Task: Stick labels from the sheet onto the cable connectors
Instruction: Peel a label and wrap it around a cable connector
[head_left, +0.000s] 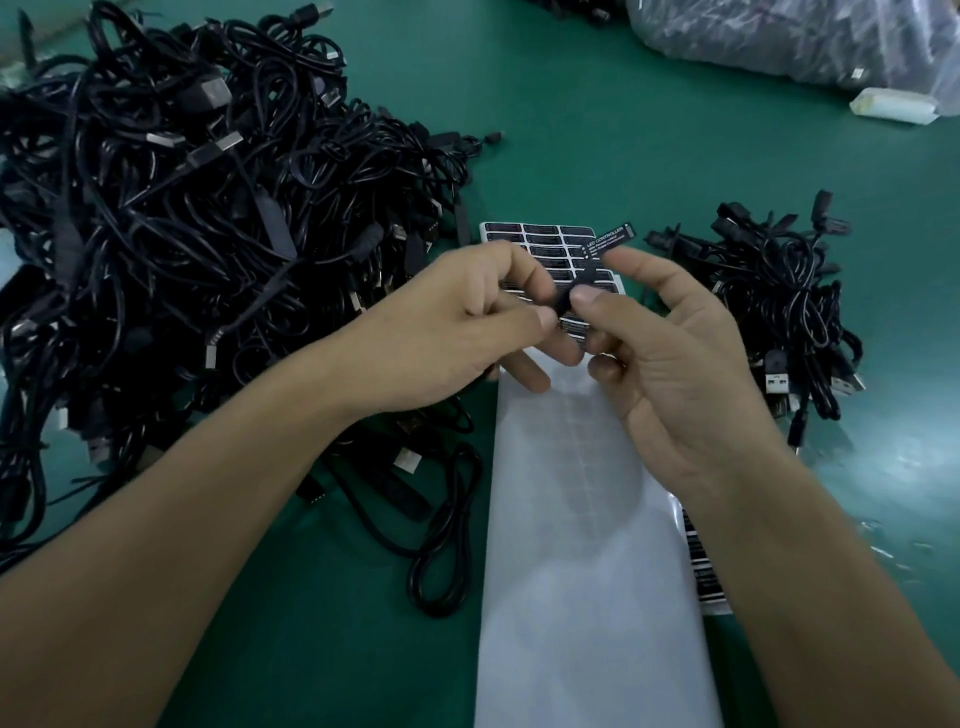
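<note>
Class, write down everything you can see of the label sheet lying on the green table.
The label sheet is a long white backing strip lying flat on the green table between a large cable pile and a smaller pile. Its far end carries black labels in three columns; the near part is bare, with faint outlines. The left hand and right hand, pinching a black connector above it, hide some labels. A second sheet peeks from under its right edge.

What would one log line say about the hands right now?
left hand: pinches connector | right hand: pinches connector too | where: over label sheet | big cable pile: left
</note>
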